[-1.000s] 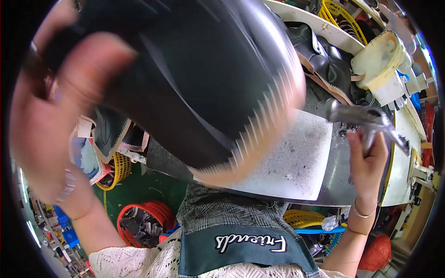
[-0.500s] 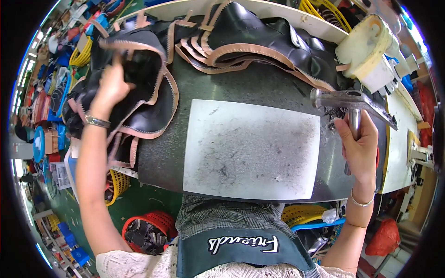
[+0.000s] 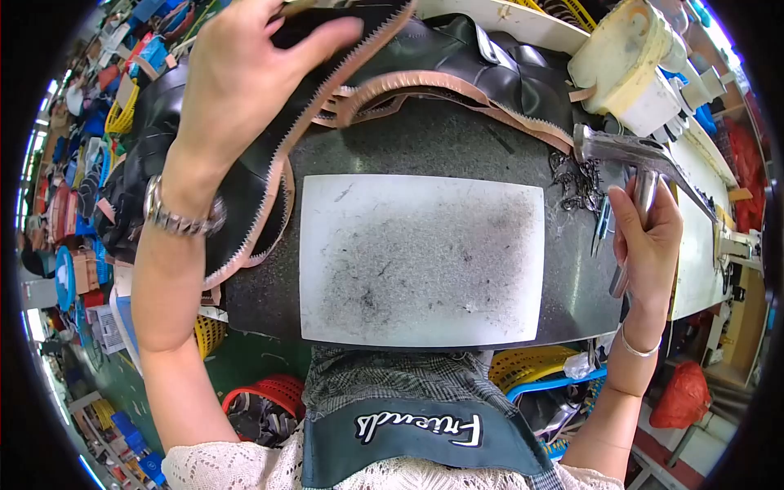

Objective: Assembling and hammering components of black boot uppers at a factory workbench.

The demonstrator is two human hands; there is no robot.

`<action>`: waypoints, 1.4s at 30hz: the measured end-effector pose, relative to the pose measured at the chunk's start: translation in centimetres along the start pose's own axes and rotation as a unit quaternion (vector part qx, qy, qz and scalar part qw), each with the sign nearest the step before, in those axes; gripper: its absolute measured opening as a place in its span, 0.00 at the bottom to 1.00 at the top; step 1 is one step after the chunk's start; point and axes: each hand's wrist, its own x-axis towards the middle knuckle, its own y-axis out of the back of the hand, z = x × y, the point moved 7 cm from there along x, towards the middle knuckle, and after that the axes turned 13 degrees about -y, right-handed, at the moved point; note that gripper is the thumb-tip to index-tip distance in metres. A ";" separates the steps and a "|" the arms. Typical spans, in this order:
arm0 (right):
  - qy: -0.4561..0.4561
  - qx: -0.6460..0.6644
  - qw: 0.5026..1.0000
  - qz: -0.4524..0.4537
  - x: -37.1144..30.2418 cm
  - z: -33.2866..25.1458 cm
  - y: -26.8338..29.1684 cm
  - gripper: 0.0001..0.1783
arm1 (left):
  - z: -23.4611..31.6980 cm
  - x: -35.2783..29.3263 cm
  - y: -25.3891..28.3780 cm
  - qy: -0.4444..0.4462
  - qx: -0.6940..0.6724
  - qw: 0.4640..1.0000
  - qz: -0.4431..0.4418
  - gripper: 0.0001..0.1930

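Note:
My left hand [image 3: 245, 82] is raised at the upper left, slightly blurred, its fingertips partly cut off by the top edge. It grips a black leather piece [image 3: 245, 204] with a tan, notched border, which hangs from the hand down to the table's left side. My right hand [image 3: 649, 224] is closed round the metal handle of a hammer [image 3: 612, 147], its head pointing left above the table's right side. Between my hands lies a white, scuffed board [image 3: 425, 261] on the dark tabletop [image 3: 376, 151].
More black leather pieces with tan edges [image 3: 441, 61] lie along the back. A dirty white plastic container [image 3: 625, 69] stands at the back right, near dark scraps [image 3: 580, 180] and tweezers [image 3: 601, 224]. A red basket [image 3: 269, 392] and a yellow basket [image 3: 531, 367] sit below the table's front edge.
My left hand has risen from the leather pile at the left, lifting a leather piece up and to the right. My right hand, still holding the hammer, has shifted slightly.

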 end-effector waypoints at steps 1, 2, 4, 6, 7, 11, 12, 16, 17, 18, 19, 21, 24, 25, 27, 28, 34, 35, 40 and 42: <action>-0.003 0.004 1.000 0.003 -0.1 0.2 0.4 0.11 | -1.0 -1.1 0.5 0.061 0.039 0.994 -0.084 0.33; -0.005 0.009 1.000 -0.003 -0.1 0.5 0.0 0.11 | -2.6 -3.2 1.3 0.083 0.131 0.977 -0.147 0.43; -0.002 0.011 1.000 -0.019 0.2 0.3 -1.4 0.11 | -6.6 -9.8 2.3 0.076 0.158 0.968 -0.178 0.44; -0.014 -0.013 0.999 -0.032 1.2 0.8 -2.5 0.12 | -7.9 -14.2 1.1 0.137 0.236 0.914 -0.301 0.44; -0.014 -0.053 0.998 -0.023 1.8 -0.2 -4.0 0.14 | -10.0 -16.1 3.2 0.197 0.273 0.893 -0.298 0.43; 0.234 -0.081 0.969 0.011 5.6 -1.7 -7.9 0.17 | -21.3 -22.1 11.8 0.375 0.441 0.788 -0.211 0.37; 0.260 -0.182 0.948 0.037 5.6 -3.4 -9.2 0.18 | -24.7 -24.2 13.5 0.432 0.448 0.755 -0.205 0.37; 0.321 -0.202 0.925 0.022 9.0 -2.1 -13.7 0.21 | -12.5 -10.6 6.3 0.176 0.525 0.814 -0.176 0.51; 0.321 -0.227 0.919 0.034 9.6 -1.5 -14.0 0.18 | -9.1 -7.7 5.4 0.106 0.461 0.877 -0.084 0.48; 0.327 -0.244 0.912 0.042 9.7 -1.6 -14.4 0.14 | -5.5 -5.4 4.5 0.022 0.310 0.950 -0.042 0.44; 0.326 -0.245 0.912 0.041 9.7 -1.6 -14.5 0.14 | -3.2 -4.8 1.4 0.075 0.108 0.987 -0.095 0.43; 0.301 -0.220 0.927 0.041 9.7 -2.3 -14.3 0.12 | -0.5 -5.7 -4.5 0.033 0.051 0.983 -0.173 0.51; 0.375 -0.103 0.919 0.066 6.8 -5.5 -13.3 0.11 | -1.8 -6.7 -5.2 0.057 0.095 0.992 -0.068 0.20; 0.410 -0.080 0.906 0.061 5.7 -6.1 -12.6 0.10 | -0.6 -5.6 -3.3 0.016 0.065 0.998 0.003 0.08; 0.465 -0.099 0.879 0.041 3.6 -6.6 -11.5 0.10 | 3.4 -4.3 0.3 -0.101 0.165 0.981 0.008 0.10; 0.510 -0.096 0.854 0.034 2.6 -6.9 -11.3 0.11 | 5.4 -4.6 1.6 -0.147 0.221 0.964 -0.018 0.11; 0.449 -0.236 0.856 -0.098 3.6 -0.9 -16.9 0.13 | 4.2 -11.6 -3.1 -0.127 0.075 0.964 -0.222 0.10; 0.422 -0.256 0.863 -0.112 4.5 0.2 -17.1 0.14 | 4.5 -11.9 -3.6 -0.112 0.048 0.970 -0.212 0.12; 0.343 -0.328 0.870 -0.132 6.6 -0.6 -17.7 0.13 | 1.4 -10.6 -4.6 -0.084 0.184 0.964 -0.173 0.18; 0.302 -0.255 0.908 -0.136 7.2 -1.6 -17.7 0.11 | -1.1 -11.6 -6.1 -0.039 0.071 0.963 -0.256 0.15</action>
